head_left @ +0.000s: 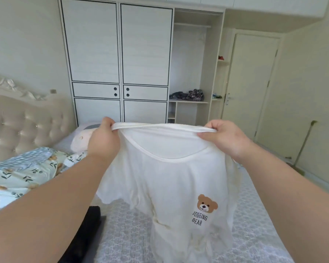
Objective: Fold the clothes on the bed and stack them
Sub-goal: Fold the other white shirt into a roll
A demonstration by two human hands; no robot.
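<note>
Hands hold a white T-shirt (171,179) up in the air above the bed (254,215), stretched between them by its back neckline. The left hand (104,137) has its grip curled tight round the rolled collar edge at one end, knuckles toward the camera, and the right hand (224,137) pinches the other end of the same edge between thumb and bent fingers. The shirt hangs down from that line with its front facing the camera, the scooped neck opening below the hands and a small bear print (207,203) with the words "JOGGING BEAR" on the lower right. Its hem droops toward the patterned grey bedspread, though whether it touches cannot be told. A dark folded garment (89,230) lies on the bed near the left forearm. A floral quilt (21,173) is bunched at the left by the tufted headboard (27,126), with a pillow (80,141) behind the left hand. A white wardrobe (118,59) stands against the far wall, with clothes on its open shelf (188,101).
</note>
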